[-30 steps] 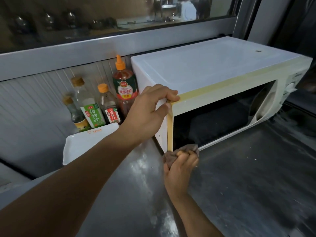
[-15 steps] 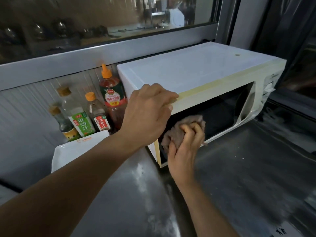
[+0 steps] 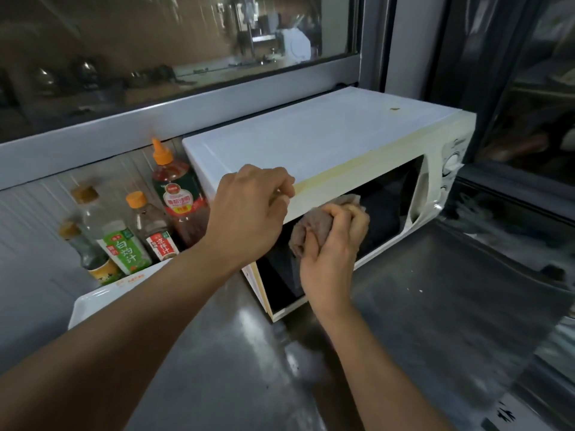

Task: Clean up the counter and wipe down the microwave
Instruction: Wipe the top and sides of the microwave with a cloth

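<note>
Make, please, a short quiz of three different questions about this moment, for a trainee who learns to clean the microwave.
1. True or false: the right hand holds a cloth against the dark door glass of the microwave.
2. Where does the left hand grip?
A. the dial knob
B. the front top corner of the microwave
C. the white tray
3. Fill in: the tallest sauce bottle beside the microwave has an ______ cap.

Key: 1 true; 2 B; 3 orange.
</note>
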`<state>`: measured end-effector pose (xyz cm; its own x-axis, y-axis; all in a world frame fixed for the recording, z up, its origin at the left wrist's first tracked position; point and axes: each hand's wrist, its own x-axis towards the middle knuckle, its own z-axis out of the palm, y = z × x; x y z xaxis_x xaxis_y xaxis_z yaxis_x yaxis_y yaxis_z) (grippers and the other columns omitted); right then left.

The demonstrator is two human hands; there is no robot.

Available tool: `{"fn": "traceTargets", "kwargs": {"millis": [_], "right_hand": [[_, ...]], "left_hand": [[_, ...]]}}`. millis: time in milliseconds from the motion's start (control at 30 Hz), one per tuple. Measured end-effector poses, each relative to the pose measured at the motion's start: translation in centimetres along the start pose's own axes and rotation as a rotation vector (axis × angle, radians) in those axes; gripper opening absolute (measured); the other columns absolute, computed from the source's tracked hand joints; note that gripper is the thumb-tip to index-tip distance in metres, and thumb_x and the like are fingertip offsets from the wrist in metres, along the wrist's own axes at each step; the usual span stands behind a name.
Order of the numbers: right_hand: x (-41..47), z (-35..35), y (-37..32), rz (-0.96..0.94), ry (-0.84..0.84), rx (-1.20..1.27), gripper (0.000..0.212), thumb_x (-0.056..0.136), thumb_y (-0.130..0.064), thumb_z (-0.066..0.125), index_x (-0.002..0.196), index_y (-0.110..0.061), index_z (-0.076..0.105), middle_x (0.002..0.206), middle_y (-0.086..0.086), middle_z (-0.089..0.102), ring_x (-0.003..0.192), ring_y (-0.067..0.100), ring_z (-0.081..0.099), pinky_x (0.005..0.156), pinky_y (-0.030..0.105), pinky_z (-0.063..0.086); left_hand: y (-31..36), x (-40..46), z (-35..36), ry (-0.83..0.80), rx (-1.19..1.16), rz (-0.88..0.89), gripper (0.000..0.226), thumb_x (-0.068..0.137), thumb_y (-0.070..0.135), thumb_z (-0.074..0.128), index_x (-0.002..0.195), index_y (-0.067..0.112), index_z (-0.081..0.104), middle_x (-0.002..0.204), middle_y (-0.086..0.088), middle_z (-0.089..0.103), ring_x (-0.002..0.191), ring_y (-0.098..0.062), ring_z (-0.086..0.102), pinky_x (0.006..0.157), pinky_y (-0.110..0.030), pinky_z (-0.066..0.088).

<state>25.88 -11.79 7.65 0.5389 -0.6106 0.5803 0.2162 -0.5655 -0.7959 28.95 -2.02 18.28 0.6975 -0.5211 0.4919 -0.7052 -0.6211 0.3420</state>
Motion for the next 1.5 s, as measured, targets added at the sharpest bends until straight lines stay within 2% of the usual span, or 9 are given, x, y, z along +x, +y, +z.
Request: {"fn": "traceTargets", "kwargs": {"millis": [133, 333, 533, 600, 700, 867, 1067, 1233, 1500], "right_hand": [[-0.4, 0.5, 2.0, -0.056, 0.028, 0.020, 0.037, 0.077, 0.005, 0.057, 0.113, -0.004, 0.053, 0.126, 0.011, 0.035, 0.124, 0.023, 0.038, 0.108, 0.020, 0.032], [-4.0, 0.5, 8.9, 0.355, -0.123, -0.082, 0.043, 0.077, 0.001, 0.060, 0.118, -0.006, 0.048, 0.127, 0.016, 0.036, 0.113, 0.037, 0.046, 0.095, 0.039, 0.044], [-2.3, -1.0, 8.4, 0.281, -0.163, -0.109, 0.031, 0.076, 0.000, 0.058, 0.104, -0.011, 0.050, 0.104, 0.004, 0.041, 0.081, 0.007, 0.043, 0.071, 0.021, 0.038], [-0.1, -1.4, 6.9, 0.161, -0.123, -0.018, 0.023, 0.081, 0.004, 0.051, 0.098, -0.009, 0.046, 0.101, 0.006, 0.039, 0.073, 0.015, 0.049, 0.062, 0.029, 0.046], [3.1, -1.5, 4.4, 0.032, -0.040, 0.002, 0.032, 0.081, 0.007, 0.055, 0.108, -0.008, 0.048, 0.119, 0.011, 0.035, 0.102, 0.037, 0.052, 0.083, 0.047, 0.051], [2.9, -0.7, 5.5, -0.084, 0.050, -0.002, 0.040, 0.080, 0.001, 0.053, 0.117, -0.012, 0.044, 0.130, 0.006, 0.028, 0.127, 0.033, 0.038, 0.102, 0.043, 0.043], [-2.0, -0.9, 12.2, 0.302, -0.121, -0.159, 0.039, 0.078, -0.006, 0.060, 0.114, 0.001, 0.048, 0.125, 0.019, 0.037, 0.112, 0.041, 0.046, 0.093, 0.042, 0.043], [0.4, -2.2, 9.7, 0.241, -0.115, -0.096, 0.039, 0.077, -0.004, 0.062, 0.114, -0.002, 0.050, 0.120, 0.017, 0.039, 0.107, 0.035, 0.048, 0.086, 0.035, 0.041], [5.8, -2.4, 4.8, -0.010, -0.007, -0.024, 0.043, 0.078, 0.007, 0.063, 0.117, 0.000, 0.047, 0.132, 0.014, 0.031, 0.134, 0.034, 0.031, 0.107, 0.046, 0.037]], "left_hand": [[-0.6, 0.4, 0.5, 0.033, -0.040, 0.010, 0.020, 0.077, 0.012, 0.045, 0.087, 0.008, 0.062, 0.106, 0.002, 0.069, 0.097, -0.024, 0.055, 0.084, -0.044, 0.044], [-0.3, 0.9, 0.8, 0.027, 0.049, 0.017, 0.027, 0.077, 0.018, 0.046, 0.096, 0.015, 0.066, 0.096, 0.000, 0.068, 0.091, -0.020, 0.053, 0.079, -0.038, 0.044], [0.9, 3.2, 0.7, -0.079, 0.224, 0.053, 0.036, 0.090, 0.014, 0.048, 0.122, 0.025, 0.060, 0.108, -0.001, 0.063, 0.099, -0.023, 0.055, 0.087, -0.041, 0.042], [1.7, 4.1, 1.5, -0.138, 0.250, 0.067, 0.036, 0.090, 0.014, 0.047, 0.122, 0.025, 0.061, 0.113, -0.004, 0.060, 0.105, -0.025, 0.052, 0.089, -0.041, 0.040], [2.6, 5.5, 2.7, -0.171, 0.217, 0.084, 0.035, 0.091, 0.012, 0.046, 0.119, 0.023, 0.063, 0.120, -0.002, 0.058, 0.110, -0.025, 0.050, 0.093, -0.042, 0.039], [2.1, 6.3, 3.5, -0.105, 0.120, 0.097, 0.029, 0.089, 0.006, 0.049, 0.107, 0.018, 0.067, 0.108, -0.003, 0.060, 0.102, -0.025, 0.052, 0.089, -0.043, 0.040], [1.8, 6.1, 4.0, -0.069, -0.006, 0.054, 0.028, 0.088, 0.003, 0.050, 0.103, 0.019, 0.069, 0.104, -0.001, 0.059, 0.101, -0.020, 0.049, 0.087, -0.029, 0.038], [1.8, 6.2, 3.8, -0.086, -0.059, 0.021, 0.028, 0.090, 0.004, 0.051, 0.101, 0.021, 0.069, 0.101, 0.004, 0.056, 0.101, -0.018, 0.047, 0.085, -0.024, 0.035], [1.6, 6.2, 3.8, -0.112, -0.073, 0.009, 0.031, 0.089, 0.001, 0.051, 0.101, 0.023, 0.070, 0.098, 0.008, 0.054, 0.098, -0.012, 0.045, 0.076, 0.000, 0.030]]}}
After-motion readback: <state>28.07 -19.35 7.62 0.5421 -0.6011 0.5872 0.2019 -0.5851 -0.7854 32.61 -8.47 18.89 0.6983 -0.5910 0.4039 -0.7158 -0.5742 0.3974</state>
